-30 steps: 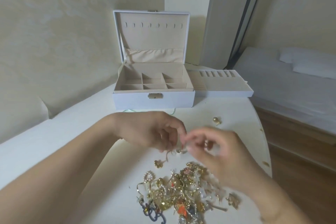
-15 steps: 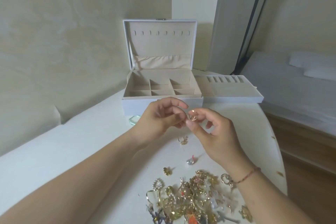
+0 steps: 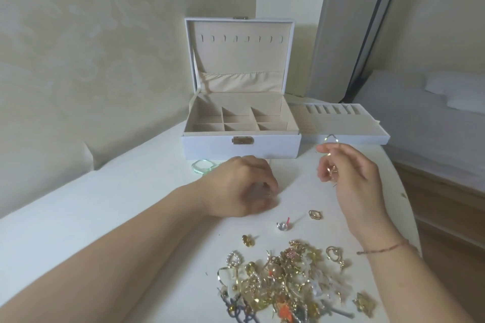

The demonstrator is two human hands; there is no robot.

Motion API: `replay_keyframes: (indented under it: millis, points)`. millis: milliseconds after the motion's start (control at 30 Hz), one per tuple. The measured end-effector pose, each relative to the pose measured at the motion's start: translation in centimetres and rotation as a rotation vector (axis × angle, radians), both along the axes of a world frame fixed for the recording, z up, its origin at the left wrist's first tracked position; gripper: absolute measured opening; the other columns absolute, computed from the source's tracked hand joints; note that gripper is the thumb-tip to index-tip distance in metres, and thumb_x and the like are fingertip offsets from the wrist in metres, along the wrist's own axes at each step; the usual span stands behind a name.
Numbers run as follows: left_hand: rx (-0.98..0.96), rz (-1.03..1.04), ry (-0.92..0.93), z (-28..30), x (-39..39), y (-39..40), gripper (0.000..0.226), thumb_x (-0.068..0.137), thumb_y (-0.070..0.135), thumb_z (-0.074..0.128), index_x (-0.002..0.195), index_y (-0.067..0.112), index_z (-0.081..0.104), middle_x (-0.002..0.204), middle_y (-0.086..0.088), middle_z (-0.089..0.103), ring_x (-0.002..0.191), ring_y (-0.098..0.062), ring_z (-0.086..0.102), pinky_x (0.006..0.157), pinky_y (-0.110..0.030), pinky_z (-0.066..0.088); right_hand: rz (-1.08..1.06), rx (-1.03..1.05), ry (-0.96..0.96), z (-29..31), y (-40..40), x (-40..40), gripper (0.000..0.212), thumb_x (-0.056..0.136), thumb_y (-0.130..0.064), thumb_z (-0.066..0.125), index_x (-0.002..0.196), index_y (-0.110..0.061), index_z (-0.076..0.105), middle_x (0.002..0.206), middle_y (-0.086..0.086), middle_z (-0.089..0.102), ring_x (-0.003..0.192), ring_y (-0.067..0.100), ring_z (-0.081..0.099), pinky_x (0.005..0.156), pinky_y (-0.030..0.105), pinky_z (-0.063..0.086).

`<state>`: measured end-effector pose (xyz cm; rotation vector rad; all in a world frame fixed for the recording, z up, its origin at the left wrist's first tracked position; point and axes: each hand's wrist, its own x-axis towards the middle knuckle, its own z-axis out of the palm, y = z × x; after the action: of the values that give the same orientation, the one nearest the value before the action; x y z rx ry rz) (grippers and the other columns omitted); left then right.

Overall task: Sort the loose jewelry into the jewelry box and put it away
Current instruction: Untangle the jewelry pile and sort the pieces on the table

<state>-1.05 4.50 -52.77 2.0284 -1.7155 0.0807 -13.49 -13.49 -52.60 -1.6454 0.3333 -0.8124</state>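
Two hands apart, left hand (image 3: 244, 186) low on table (image 3: 78, 212), right hand (image 3: 349, 173) raised

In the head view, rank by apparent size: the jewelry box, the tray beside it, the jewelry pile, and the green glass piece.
1. Jewelry box, lid up.
2. Jewelry pile and tray: similar spread; the pile is nearer the camera, so unranked.
3. Green glass piece, partly hidden behind the left hand.

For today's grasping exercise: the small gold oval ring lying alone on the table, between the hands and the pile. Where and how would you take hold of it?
Pinch the gold oval ring across its narrow width, on the outer rim, coming straight down from above. It lies flat on the white table, apart from the jewelry pile, so there seems to be room for fingers on both sides.
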Motion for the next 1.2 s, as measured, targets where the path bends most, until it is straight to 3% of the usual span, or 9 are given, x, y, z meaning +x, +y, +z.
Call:
replay_keyframes:
  millis: [133, 267, 367, 500, 600, 733, 800, 967, 1200]
  points:
    - [0.021, -0.004, -0.011, 0.2, -0.2, 0.5, 0.014, 0.076, 0.027, 0.060, 0.083, 0.022, 0.070, 0.084, 0.012, 0.060, 0.080, -0.009, 0.054, 0.073, -0.029, 0.049, -0.021, -0.452, 0.271, 0.6, 0.4, 0.5, 0.012, 0.093, -0.026, 0.058, 0.098, -0.027, 0.069, 0.078, -0.012, 0.068, 0.073, 0.011, 0.060, 0.074, 0.029, 0.048]
    - [-0.244, 0.343, -0.129, -0.3, 0.0, -0.1, 0.024, 0.066, 0.011, 0.053, 0.079, 0.018, 0.071, 0.084, 0.005, 0.068, 0.087, -0.026, 0.061, 0.074, -0.035, 0.054, -0.029, -0.882, 0.532, 1.8, 1.2, 2.4, 0.023, 0.092, -0.035, 0.055, 0.111, -0.030, 0.066, 0.103, -0.006, 0.069, 0.099, 0.022, 0.060, 0.079, 0.032, 0.049]
    - [-0.198, 0.444, -0.257, -0.9, 0.5, -0.3, 0.025, 0.067, 0.017, 0.058, 0.087, 0.019, 0.073, 0.096, 0.001, 0.069, 0.098, -0.030, 0.062, 0.075, -0.039, 0.053, -0.004, -1.098, 0.604, 0.8, 1.4, 4.0, 0.020, 0.094, -0.034, 0.049, 0.101, -0.026, 0.065, 0.098, -0.003, 0.061, 0.104, 0.027, 0.052, 0.075, 0.033, 0.040]
    - [-0.146, 0.438, -0.292, -1.5, 0.3, -0.6, 0.023, 0.070, 0.024, 0.064, 0.091, 0.021, 0.073, 0.098, 0.004, 0.068, 0.105, -0.028, 0.060, 0.080, -0.036, 0.047, -0.025, -1.164, 0.636, -0.3, 1.3, 4.1, 0.021, 0.092, -0.040, 0.048, 0.096, -0.025, 0.062, 0.096, -0.003, 0.055, 0.104, 0.026, 0.048, 0.081, 0.037, 0.039]
    - [-0.166, 0.430, -0.264, -1.5, 0.2, -0.7, 0.020, 0.072, 0.023, 0.064, 0.089, 0.020, 0.073, 0.094, 0.004, 0.068, 0.105, -0.030, 0.060, 0.077, -0.037, 0.051, -0.046, -1.130, 0.437, 0.9, 1.8, 2.9, 0.022, 0.086, -0.041, 0.058, 0.102, -0.027, 0.066, 0.091, -0.008, 0.059, 0.092, 0.019, 0.049, 0.079, 0.036, 0.044]
    - [-0.124, 0.390, -0.224, -1.4, 0.2, -0.6, 0.022, 0.075, 0.031, 0.062, 0.089, 0.019, 0.073, 0.094, 0.003, 0.068, 0.114, -0.031, 0.058, 0.079, -0.039, 0.051, 0.539, -0.936, 0.156, 2.4, 4.9, -0.2, 0.015, 0.076, -0.033, 0.070, 0.066, -0.023, 0.066, 0.061, -0.009, 0.051, 0.067, 0.011, 0.049, 0.064, 0.031, 0.044]
    - [-0.127, 0.385, -0.212, -1.3, 0.2, -0.6, 0.020, 0.077, 0.027, 0.059, 0.089, 0.018, 0.073, 0.095, 0.002, 0.068, 0.114, -0.031, 0.057, 0.080, -0.040, 0.051, 0.713, -1.001, 0.205, 2.4, 6.5, -1.0, 0.024, 0.074, -0.041, 0.072, 0.060, -0.023, 0.063, 0.059, -0.010, 0.048, 0.068, 0.008, 0.045, 0.063, 0.025, 0.041]
    - [-0.141, 0.401, -0.224, -1.6, 0.3, -0.5, 0.017, 0.075, 0.022, 0.062, 0.088, 0.019, 0.072, 0.094, 0.003, 0.068, 0.112, -0.028, 0.058, 0.076, -0.035, 0.049, 0.666, -1.221, 0.325, 2.0, 8.1, -1.4, 0.044, 0.068, -0.059, 0.066, 0.051, -0.020, 0.057, 0.053, -0.013, 0.043, 0.065, 0.005, 0.041, 0.071, 0.018, 0.033]
    - [-0.185, 0.563, -0.251, -1.7, 0.5, -0.7, 0.013, 0.072, 0.027, 0.061, 0.080, 0.023, 0.070, 0.091, 0.004, 0.069, 0.096, -0.022, 0.063, 0.071, -0.032, 0.044, 0.715, -1.267, 0.414, 2.9, 9.6, -2.3, 0.019, 0.061, -0.039, 0.059, 0.054, -0.021, 0.057, 0.054, -0.013, 0.045, 0.070, 0.006, 0.036, 0.083, 0.023, 0.033]
